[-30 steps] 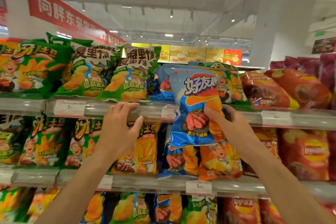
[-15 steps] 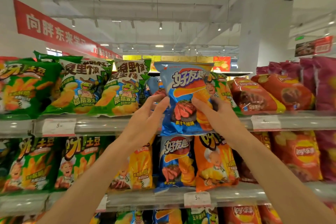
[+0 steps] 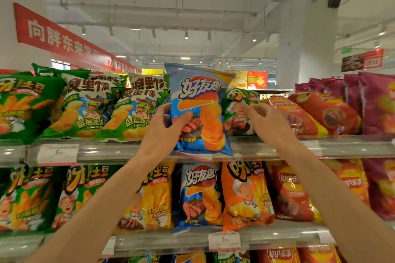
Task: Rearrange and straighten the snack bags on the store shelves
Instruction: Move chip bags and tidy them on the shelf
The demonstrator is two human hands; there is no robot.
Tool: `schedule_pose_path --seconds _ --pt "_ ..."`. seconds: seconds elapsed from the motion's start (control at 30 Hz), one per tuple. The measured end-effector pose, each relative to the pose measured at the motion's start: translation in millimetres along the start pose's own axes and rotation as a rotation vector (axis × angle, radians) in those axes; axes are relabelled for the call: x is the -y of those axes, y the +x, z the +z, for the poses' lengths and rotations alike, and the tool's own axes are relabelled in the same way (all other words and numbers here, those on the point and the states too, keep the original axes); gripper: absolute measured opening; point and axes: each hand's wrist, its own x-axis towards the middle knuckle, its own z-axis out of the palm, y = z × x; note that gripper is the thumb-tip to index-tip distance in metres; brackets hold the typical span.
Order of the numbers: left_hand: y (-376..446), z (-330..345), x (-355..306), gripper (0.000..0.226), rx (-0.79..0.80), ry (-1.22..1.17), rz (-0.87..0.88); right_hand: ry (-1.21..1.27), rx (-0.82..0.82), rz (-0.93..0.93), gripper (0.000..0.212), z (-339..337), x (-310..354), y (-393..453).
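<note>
On the top shelf (image 3: 132, 151), far left, green potato bags (image 3: 23, 102) leaned beside two frog-printed wave-chip bags (image 3: 89, 109). The left hand (image 3: 162, 128) gripped the blue chip bag (image 3: 201, 111) by its left edge, thumb across the front and fingers curled behind (the bag stood upright on the top shelf, bottom edge overhanging the rail). Just right of it, the right hand (image 3: 267, 119) hovered with fingers loosely bent, holding nothing, in front of a green bag (image 3: 235, 109) and red Lay's bags (image 3: 299, 117). Purple bags (image 3: 376, 100) filled the far right
</note>
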Motion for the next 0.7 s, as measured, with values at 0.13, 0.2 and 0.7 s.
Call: schedule_pose_path --seconds 0.13,0.2,0.7 --pt "4.4 -1.3 1.6 0.036 -0.071 0.046 0.000 -0.355 -0.056 0.114 0.091 -9.2 -31.5 22.0" --pt "6.2 -0.1 2.9 0.034 -0.079 0.058 -0.002 -0.452 0.025 0.193 0.102 -3.3 -38.0 26.4" --pt "8.4 -5.4 4.3 0.011 -0.108 0.076 -0.002 -0.027 0.066 0.163 0.096 -12.1 -28.1 45.8"
